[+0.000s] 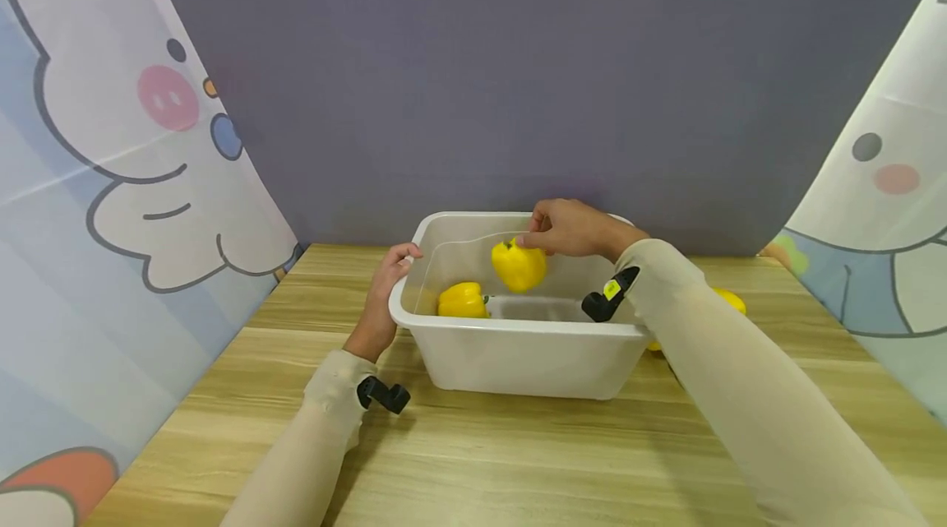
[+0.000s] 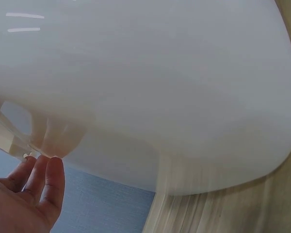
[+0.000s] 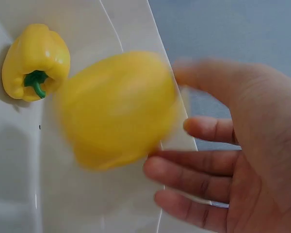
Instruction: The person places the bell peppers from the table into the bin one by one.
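Observation:
A white plastic bin (image 1: 518, 361) stands on the table. On its left rim my left hand (image 1: 383, 297) holds on; in the left wrist view its fingertips (image 2: 55, 167) touch the outer wall just under the rim. Over the bin's interior, my right hand (image 1: 577, 229) pinches a yellow bell pepper (image 1: 519, 266) with thumb and fingers. This pepper is blurred in the right wrist view and hangs above the bin floor. A second yellow bell pepper (image 3: 36, 63), with a green stem, lies inside at the left end.
To the right of the bin, more yellow (image 1: 731, 299) shows on the wooden table (image 1: 518, 461), mostly hidden by my right sleeve. A grey panel (image 1: 518, 75) rises behind the bin. Cartoon-printed sheets (image 1: 185, 182) flank the table on both sides.

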`<action>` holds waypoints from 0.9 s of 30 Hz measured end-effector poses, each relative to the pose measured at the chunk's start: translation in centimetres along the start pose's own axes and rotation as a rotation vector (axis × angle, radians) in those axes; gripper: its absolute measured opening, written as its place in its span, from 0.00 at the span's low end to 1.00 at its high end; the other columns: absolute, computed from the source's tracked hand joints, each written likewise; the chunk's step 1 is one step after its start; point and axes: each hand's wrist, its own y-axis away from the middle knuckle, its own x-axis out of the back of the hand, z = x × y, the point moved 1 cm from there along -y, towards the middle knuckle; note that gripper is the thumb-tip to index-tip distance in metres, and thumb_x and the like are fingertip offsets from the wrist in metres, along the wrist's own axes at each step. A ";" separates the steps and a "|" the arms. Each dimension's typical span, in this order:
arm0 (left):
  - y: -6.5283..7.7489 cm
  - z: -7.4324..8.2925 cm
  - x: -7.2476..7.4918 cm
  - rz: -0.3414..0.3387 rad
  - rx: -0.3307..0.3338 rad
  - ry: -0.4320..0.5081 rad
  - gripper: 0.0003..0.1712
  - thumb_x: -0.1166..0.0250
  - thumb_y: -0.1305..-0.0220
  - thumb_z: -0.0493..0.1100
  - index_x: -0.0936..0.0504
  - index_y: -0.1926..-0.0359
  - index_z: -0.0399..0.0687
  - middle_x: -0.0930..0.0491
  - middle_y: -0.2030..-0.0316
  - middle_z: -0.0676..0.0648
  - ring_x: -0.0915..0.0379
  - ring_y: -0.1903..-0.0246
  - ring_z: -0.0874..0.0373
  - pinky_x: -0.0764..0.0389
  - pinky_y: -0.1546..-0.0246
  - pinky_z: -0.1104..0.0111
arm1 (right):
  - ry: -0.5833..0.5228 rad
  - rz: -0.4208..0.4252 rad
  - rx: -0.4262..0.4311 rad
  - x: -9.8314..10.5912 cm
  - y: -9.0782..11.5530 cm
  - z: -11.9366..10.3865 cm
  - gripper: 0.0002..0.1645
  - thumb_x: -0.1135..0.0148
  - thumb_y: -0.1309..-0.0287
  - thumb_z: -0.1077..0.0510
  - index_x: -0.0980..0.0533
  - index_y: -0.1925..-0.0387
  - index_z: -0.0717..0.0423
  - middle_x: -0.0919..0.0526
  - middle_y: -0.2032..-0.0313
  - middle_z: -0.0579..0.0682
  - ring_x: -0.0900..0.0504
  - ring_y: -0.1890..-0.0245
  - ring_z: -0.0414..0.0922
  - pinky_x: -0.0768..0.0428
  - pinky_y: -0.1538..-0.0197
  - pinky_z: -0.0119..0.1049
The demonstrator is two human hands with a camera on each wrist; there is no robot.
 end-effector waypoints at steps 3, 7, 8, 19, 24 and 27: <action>0.0 0.1 0.0 0.002 -0.010 0.006 0.11 0.53 0.29 0.45 0.29 0.53 0.47 0.31 0.56 0.42 0.29 0.61 0.50 0.23 0.61 0.66 | -0.017 0.023 0.024 0.0 -0.1 -0.1 0.18 0.38 0.34 0.44 0.24 0.58 0.55 0.17 0.62 0.54 0.19 0.62 0.51 0.23 0.61 0.41; 0.0 0.1 0.0 0.009 -0.013 0.022 0.11 0.52 0.30 0.45 0.29 0.53 0.45 0.30 0.57 0.41 0.29 0.64 0.56 0.23 0.65 0.69 | -0.030 0.029 0.039 0.1 -0.1 0.0 0.16 0.38 0.34 0.46 0.24 0.59 0.54 0.16 0.62 0.55 0.18 0.61 0.53 0.24 0.62 0.41; 0.0 0.1 0.0 0.007 -0.013 0.024 0.11 0.52 0.30 0.45 0.29 0.53 0.45 0.30 0.57 0.41 0.29 0.65 0.56 0.23 0.65 0.70 | -0.034 0.027 0.039 0.1 -0.1 0.0 0.16 0.38 0.34 0.46 0.24 0.60 0.54 0.16 0.62 0.55 0.18 0.61 0.54 0.24 0.62 0.41; -0.1 -0.1 0.0 0.007 -0.011 0.028 0.11 0.51 0.30 0.45 0.28 0.53 0.46 0.30 0.58 0.43 0.29 0.66 0.56 0.23 0.66 0.70 | -0.243 0.053 0.070 2.1 0.9 -0.8 0.18 0.41 0.31 0.48 0.24 0.52 0.59 0.16 0.56 0.59 0.17 0.59 0.50 0.18 0.55 0.43; 0.2 0.4 0.7 0.029 0.003 0.015 0.10 0.52 0.30 0.45 0.28 0.54 0.49 0.30 0.58 0.44 0.28 0.66 0.56 0.23 0.66 0.70 | -0.282 0.076 0.098 3.2 1.7 -1.1 0.19 0.41 0.31 0.46 0.24 0.51 0.57 0.15 0.56 0.54 0.17 0.57 0.49 0.18 0.54 0.44; 0.4 0.6 1.2 0.034 0.004 0.002 0.11 0.53 0.30 0.45 0.29 0.53 0.47 0.30 0.57 0.43 0.28 0.65 0.58 0.23 0.65 0.70 | -0.311 0.100 0.120 3.6 2.1 -0.9 0.19 0.40 0.31 0.46 0.24 0.51 0.58 0.15 0.57 0.54 0.17 0.57 0.50 0.18 0.54 0.42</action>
